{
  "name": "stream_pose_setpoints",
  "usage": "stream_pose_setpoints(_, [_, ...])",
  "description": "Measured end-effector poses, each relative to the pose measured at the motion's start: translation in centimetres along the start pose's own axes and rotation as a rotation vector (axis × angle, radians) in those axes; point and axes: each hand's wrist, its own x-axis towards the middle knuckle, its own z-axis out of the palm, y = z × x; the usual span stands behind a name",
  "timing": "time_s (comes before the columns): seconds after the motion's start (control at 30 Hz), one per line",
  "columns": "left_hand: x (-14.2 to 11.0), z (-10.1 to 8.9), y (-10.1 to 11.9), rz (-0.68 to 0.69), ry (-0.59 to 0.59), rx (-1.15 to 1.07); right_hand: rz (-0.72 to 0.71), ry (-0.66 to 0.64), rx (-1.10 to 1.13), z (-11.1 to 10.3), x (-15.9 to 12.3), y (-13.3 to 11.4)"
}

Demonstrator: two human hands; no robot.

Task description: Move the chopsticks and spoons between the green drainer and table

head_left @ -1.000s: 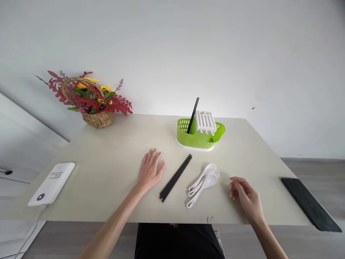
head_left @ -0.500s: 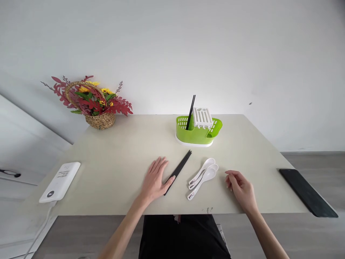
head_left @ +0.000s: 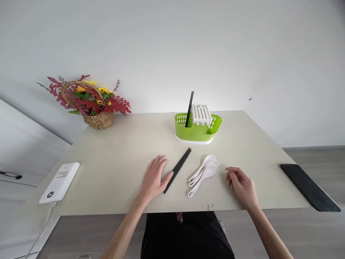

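Left hand (head_left: 154, 181) splayed open, thumb touching the black chopsticks (head_left: 178, 169) on the table (head_left: 121, 154), beside the white spoons (head_left: 208, 172); right hand (head_left: 242, 186) loosely curled, empty. A lopsided thumb push could fan that loose bundle apart!

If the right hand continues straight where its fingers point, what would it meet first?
Probably the spoons, just left of the right hand, though its loose curl makes the exact line unclear.

The left hand (head_left: 155, 180), a second ago lying apart from the loose black chopsticks (head_left: 181, 165), has shifted toward them and nearer the person. Its thumb (head_left: 167, 180) now reaches the bundle's left edge, and the near ends look less spread.
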Motion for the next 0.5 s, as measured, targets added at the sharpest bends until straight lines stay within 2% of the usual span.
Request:
stream_pose_setpoints(0.27, [0.15, -0.13, 0.14, -0.023, 0.05, -0.065, -0.004, -0.003, -0.001, -0.04, 0.14, 0.17])
stream_pose_setpoints(0.5, [0.14, -0.5, 0.09, -0.112, 0.147, -0.121, -0.003, -0.01, -0.018, 0.13, 0.13, -0.04])
